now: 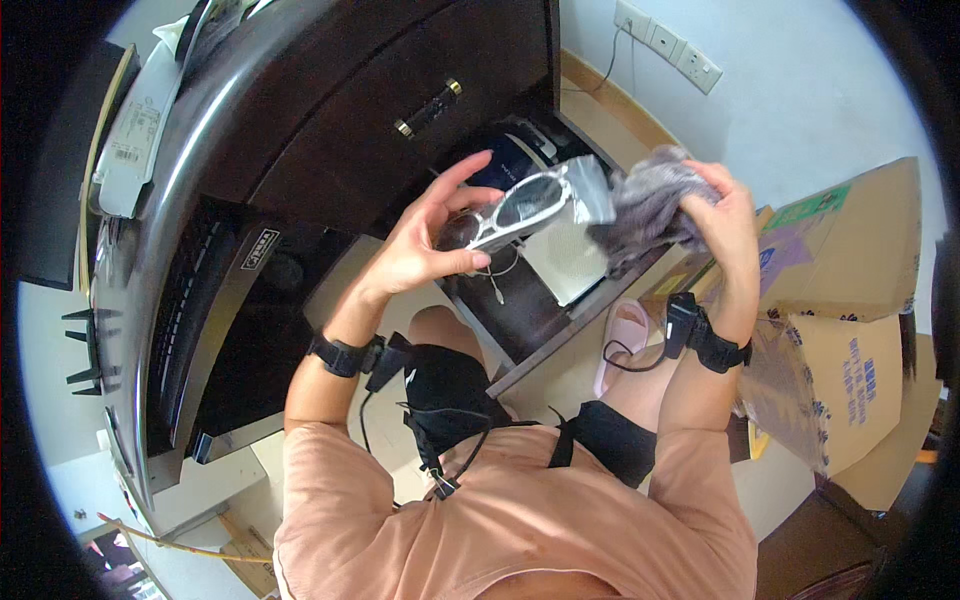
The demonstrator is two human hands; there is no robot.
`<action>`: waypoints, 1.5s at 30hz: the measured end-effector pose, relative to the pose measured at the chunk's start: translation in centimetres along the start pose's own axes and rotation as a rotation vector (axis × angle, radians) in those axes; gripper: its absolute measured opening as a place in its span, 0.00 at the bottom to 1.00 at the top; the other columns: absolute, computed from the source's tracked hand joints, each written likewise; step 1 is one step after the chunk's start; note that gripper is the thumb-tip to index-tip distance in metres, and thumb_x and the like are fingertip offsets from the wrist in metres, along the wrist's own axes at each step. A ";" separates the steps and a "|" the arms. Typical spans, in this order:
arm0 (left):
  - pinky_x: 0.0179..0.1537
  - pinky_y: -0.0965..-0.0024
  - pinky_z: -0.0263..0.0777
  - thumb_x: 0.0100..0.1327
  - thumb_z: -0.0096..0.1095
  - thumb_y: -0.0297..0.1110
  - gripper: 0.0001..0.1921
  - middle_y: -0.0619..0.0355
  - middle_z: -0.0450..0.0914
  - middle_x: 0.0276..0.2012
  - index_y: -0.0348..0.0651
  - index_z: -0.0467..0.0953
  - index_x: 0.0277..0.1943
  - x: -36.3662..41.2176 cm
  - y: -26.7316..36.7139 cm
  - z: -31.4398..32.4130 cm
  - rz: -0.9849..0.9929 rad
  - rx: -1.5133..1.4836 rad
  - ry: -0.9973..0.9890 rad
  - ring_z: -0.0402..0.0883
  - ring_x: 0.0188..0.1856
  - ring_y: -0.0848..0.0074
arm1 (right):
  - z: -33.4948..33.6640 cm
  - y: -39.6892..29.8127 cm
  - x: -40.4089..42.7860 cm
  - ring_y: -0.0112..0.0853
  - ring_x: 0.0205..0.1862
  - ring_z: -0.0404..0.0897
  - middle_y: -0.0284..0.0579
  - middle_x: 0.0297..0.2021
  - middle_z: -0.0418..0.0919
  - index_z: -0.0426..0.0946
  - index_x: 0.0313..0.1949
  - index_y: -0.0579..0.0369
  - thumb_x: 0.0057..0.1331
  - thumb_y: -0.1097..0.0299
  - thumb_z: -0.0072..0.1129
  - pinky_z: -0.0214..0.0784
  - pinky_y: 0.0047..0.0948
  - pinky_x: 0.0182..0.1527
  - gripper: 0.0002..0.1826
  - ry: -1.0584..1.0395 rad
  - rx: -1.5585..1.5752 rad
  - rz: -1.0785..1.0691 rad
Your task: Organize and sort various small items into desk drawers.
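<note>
My left hand grips a pair of white-framed glasses in a clear plastic bag, held by its left end above an open drawer. My right hand holds a bunched grey-purple cloth, blurred at its edges, just right of the bag. Beneath them, the dark drawer holds a cream-coloured box-shaped device, a white cable with a small plug and a dark blue item farther back. The bag and the cloth hide part of the drawer's contents.
A dark cabinet with a handle rises behind the drawer. Open cardboard boxes stand at the right. Power sockets line the wall at the upper right. A glossy dark desk edge curves along the left. My slippered foot is beside the drawer.
</note>
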State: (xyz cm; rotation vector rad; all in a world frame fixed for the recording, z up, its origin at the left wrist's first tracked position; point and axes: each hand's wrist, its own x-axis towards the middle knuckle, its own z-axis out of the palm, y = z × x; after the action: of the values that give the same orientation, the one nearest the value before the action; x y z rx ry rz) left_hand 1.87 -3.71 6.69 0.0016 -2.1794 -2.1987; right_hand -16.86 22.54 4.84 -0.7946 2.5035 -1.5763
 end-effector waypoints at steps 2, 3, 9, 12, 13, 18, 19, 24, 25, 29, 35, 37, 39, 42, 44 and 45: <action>0.54 0.70 0.58 0.37 0.65 0.21 0.45 0.56 0.71 0.44 0.48 0.53 0.63 0.0 -0.3 -0.4 0.003 0.425 -0.134 0.68 0.49 0.73 | -0.3 0.6 0.2 0.27 0.35 0.75 0.42 0.31 0.76 0.76 0.38 0.61 0.44 0.73 0.55 0.65 0.22 0.40 0.18 0.088 0.011 0.029; 0.56 0.66 0.55 0.37 0.63 0.20 0.45 0.57 0.72 0.43 0.50 0.54 0.62 0.1 -1.0 -0.7 -0.010 0.598 -0.193 0.68 0.47 0.70 | -0.6 0.5 0.4 0.27 0.35 0.75 0.41 0.32 0.76 0.76 0.39 0.60 0.44 0.73 0.55 0.64 0.21 0.40 0.19 0.125 0.027 0.068; 0.60 0.45 0.41 0.39 0.55 0.14 0.40 0.58 0.72 0.43 0.54 0.59 0.59 1.3 -5.0 0.0 -0.067 1.269 -0.508 0.65 0.52 0.65 | -0.9 0.6 0.2 0.26 0.35 0.75 0.40 0.32 0.77 0.76 0.39 0.60 0.44 0.73 0.55 0.64 0.21 0.39 0.18 0.168 0.075 0.056; 0.61 0.44 0.40 0.38 0.56 0.14 0.37 0.58 0.71 0.41 0.53 0.65 0.55 2.1 -6.1 0.8 -0.077 1.320 -0.678 0.65 0.52 0.65 | -0.7 -0.4 0.0 0.26 0.34 0.74 0.40 0.32 0.76 0.76 0.39 0.60 0.44 0.73 0.55 0.64 0.21 0.39 0.18 0.154 0.046 0.042; 0.61 0.44 0.39 0.37 0.56 0.12 0.36 0.58 0.71 0.40 0.53 0.66 0.53 2.1 -6.5 1.0 -0.093 1.326 -0.768 0.65 0.52 0.64 | -0.6 -0.6 -0.1 0.26 0.34 0.74 0.40 0.32 0.76 0.76 0.39 0.60 0.44 0.73 0.54 0.64 0.21 0.39 0.18 0.146 0.010 0.022; 0.48 0.57 0.63 0.40 0.58 0.17 0.25 0.52 0.72 0.38 0.47 0.71 0.45 1.2 -11.6 0.9 0.117 1.151 -0.904 0.69 0.46 0.59 | 0.4 -0.6 0.2 0.29 0.36 0.73 0.42 0.32 0.74 0.74 0.40 0.62 0.44 0.74 0.52 0.63 0.23 0.42 0.20 0.074 -0.078 -0.065; 0.50 0.51 0.59 0.41 0.58 0.18 0.25 0.51 0.71 0.39 0.48 0.71 0.46 1.1 -11.7 1.6 0.117 1.215 -0.950 0.68 0.49 0.59 | -0.1 -0.2 0.1 0.30 0.37 0.72 0.43 0.32 0.73 0.74 0.40 0.63 0.44 0.75 0.51 0.63 0.24 0.43 0.20 0.097 -0.084 -0.104; 0.52 0.40 0.50 0.44 0.60 0.29 0.20 0.53 0.71 0.39 0.45 0.67 0.43 1.8 -13.8 2.9 0.074 1.427 -1.135 0.66 0.50 0.60 | -0.6 -0.3 -0.1 0.30 0.36 0.72 0.43 0.31 0.73 0.72 0.39 0.66 0.42 0.79 0.46 0.62 0.23 0.43 0.20 0.128 -0.084 -0.040; 0.50 0.39 0.53 0.43 0.60 0.28 0.20 0.52 0.70 0.40 0.46 0.67 0.43 2.2 -14.9 2.9 0.017 1.414 -1.148 0.67 0.49 0.59 | -0.7 -0.2 0.0 0.31 0.35 0.71 0.43 0.30 0.72 0.72 0.38 0.67 0.41 0.78 0.47 0.62 0.23 0.42 0.20 0.128 -0.092 -0.058; 0.47 0.42 0.59 0.42 0.58 0.27 0.23 0.49 0.69 0.42 0.47 0.69 0.46 2.0 -12.4 2.9 -0.323 1.289 -1.128 0.67 0.51 0.56 | 0.8 -1.4 0.5 0.31 0.34 0.71 0.43 0.29 0.70 0.72 0.37 0.67 0.40 0.79 0.47 0.62 0.22 0.41 0.20 0.090 -0.077 -0.138; 0.52 0.59 0.59 0.47 0.58 0.32 0.19 0.49 0.68 0.48 0.39 0.70 0.45 -1.0 -3.0 3.6 0.271 1.192 -0.669 0.66 0.52 0.60 | 1.5 -1.7 1.1 0.27 0.33 0.70 0.40 0.28 0.70 0.73 0.36 0.67 0.40 0.81 0.45 0.61 0.20 0.39 0.19 0.041 0.071 -0.135; 0.52 0.61 0.60 0.51 0.53 0.31 0.16 0.50 0.69 0.47 0.40 0.69 0.45 -3.2 3.7 3.6 0.494 1.114 -0.433 0.67 0.52 0.62 | 1.8 -2.1 1.3 0.27 0.33 0.70 0.40 0.29 0.70 0.73 0.36 0.68 0.39 0.81 0.44 0.61 0.20 0.40 0.20 0.014 0.244 -0.091; 0.50 0.62 0.63 0.51 0.53 0.32 0.16 0.51 0.70 0.46 0.41 0.70 0.44 -5.3 9.4 2.8 0.685 1.230 -0.235 0.68 0.51 0.64 | 2.0 -1.7 1.5 0.26 0.35 0.71 0.39 0.31 0.72 0.72 0.37 0.69 0.41 0.82 0.44 0.62 0.20 0.41 0.20 -0.014 0.335 -0.103; 0.42 0.66 0.72 0.47 0.59 0.26 0.18 0.48 0.70 0.47 0.38 0.70 0.45 -7.9 16.2 0.2 0.631 1.288 0.034 0.71 0.49 0.61 | 2.6 -2.3 1.5 0.26 0.36 0.73 0.40 0.34 0.73 0.71 0.39 0.70 0.44 0.82 0.43 0.64 0.21 0.42 0.20 -0.044 0.650 0.033; 0.49 0.63 0.68 0.47 0.59 0.24 0.19 0.46 0.68 0.49 0.37 0.69 0.46 -7.5 19.0 -2.2 0.513 1.411 0.213 0.69 0.51 0.59 | 2.9 -1.9 1.4 0.26 0.36 0.74 0.43 0.36 0.74 0.70 0.41 0.69 0.47 0.82 0.42 0.66 0.23 0.42 0.19 -0.030 0.819 0.108; 0.53 0.62 0.64 0.49 0.56 0.23 0.19 0.44 0.68 0.49 0.36 0.67 0.47 -6.6 20.1 -3.5 0.495 1.476 0.301 0.67 0.52 0.57 | 3.1 -2.0 1.3 0.26 0.36 0.74 0.43 0.36 0.74 0.70 0.41 0.69 0.47 0.82 0.42 0.66 0.23 0.42 0.19 -0.025 0.813 0.113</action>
State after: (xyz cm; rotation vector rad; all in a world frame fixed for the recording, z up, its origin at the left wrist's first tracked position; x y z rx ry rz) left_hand 9.20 -7.17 26.56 -0.1210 -2.5937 -0.0719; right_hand -16.18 18.76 5.36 -0.5194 1.5832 -2.2339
